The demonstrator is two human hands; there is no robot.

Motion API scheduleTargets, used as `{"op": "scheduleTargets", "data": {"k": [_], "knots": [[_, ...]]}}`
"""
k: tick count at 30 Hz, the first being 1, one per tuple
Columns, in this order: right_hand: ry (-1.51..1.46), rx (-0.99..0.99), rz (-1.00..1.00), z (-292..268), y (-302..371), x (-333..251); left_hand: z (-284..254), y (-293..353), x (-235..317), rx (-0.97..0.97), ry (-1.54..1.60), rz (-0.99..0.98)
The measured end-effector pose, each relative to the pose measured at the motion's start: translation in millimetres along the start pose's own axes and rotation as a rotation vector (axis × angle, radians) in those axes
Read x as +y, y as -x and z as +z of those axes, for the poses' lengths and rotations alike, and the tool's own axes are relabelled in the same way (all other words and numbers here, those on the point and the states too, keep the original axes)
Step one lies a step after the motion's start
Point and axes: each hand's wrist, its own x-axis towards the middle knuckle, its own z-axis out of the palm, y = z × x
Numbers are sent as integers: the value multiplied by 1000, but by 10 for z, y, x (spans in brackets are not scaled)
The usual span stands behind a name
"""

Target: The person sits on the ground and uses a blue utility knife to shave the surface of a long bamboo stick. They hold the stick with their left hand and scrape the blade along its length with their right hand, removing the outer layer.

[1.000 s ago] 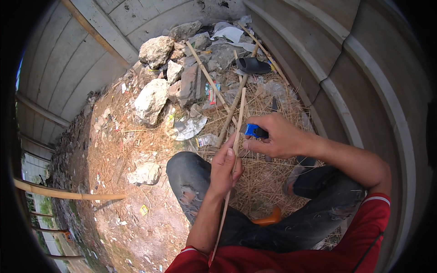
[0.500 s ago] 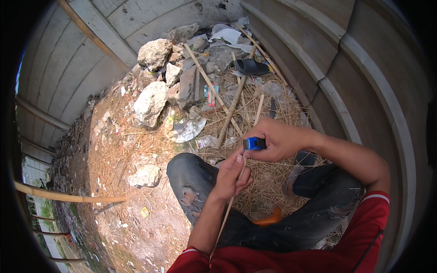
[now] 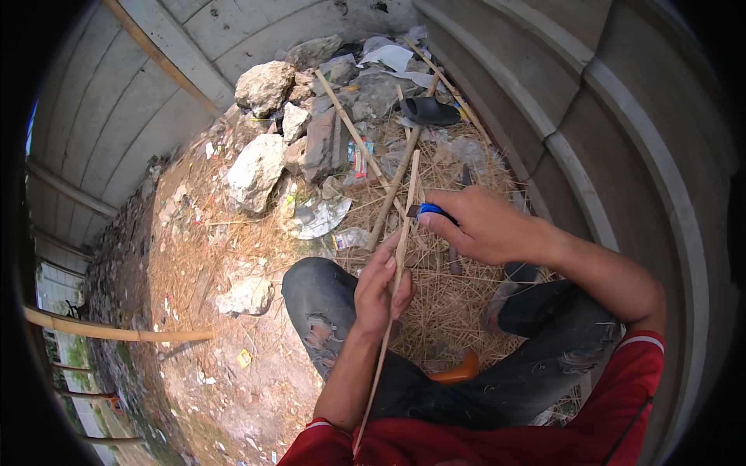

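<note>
A thin, pale bamboo strip [image 3: 402, 250] runs from my lap up between my knees, its far end pointing away from me. My left hand [image 3: 376, 293] is closed around it near the middle, fingers curled at its side. In my right hand [image 3: 486, 227] is a blue cutter knife [image 3: 427, 210], gripped with the thumb along its body. The knife's dark front end meets the strip's right edge, beyond my left hand. My right palm and fingers hide the rest of the knife.
Dry straw covers the ground before me. Beyond lie crossed bamboo sticks [image 3: 398, 186], a black sandal [image 3: 430, 112] and large rocks [image 3: 257, 172]. An orange object [image 3: 458, 368] lies by my legs. A ridged wall [image 3: 598, 132] curves close on my right.
My right hand has moved up and away from my left, turning the knife against the strip. More of the strip's far end now shows, and my left fingers have shifted along it.
</note>
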Motion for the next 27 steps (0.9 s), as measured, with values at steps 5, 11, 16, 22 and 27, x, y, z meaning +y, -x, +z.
{"op": "scheduleTargets", "data": {"k": [5,11,16,22,27], "knots": [[74,58,69,26,-46,61,41,26,-90,60,-236,48],[-65,113,89,51,-55,152,57,34,-95,50,-212,37],[-55,54,72,9,-77,110,25,67,-74,22,-154,33],[-94,28,68,0,-63,69,54,33,-48,18,-119,17],[-71,-10,146,-22,-91,7,69,31,-52,21,-119,22]]}}
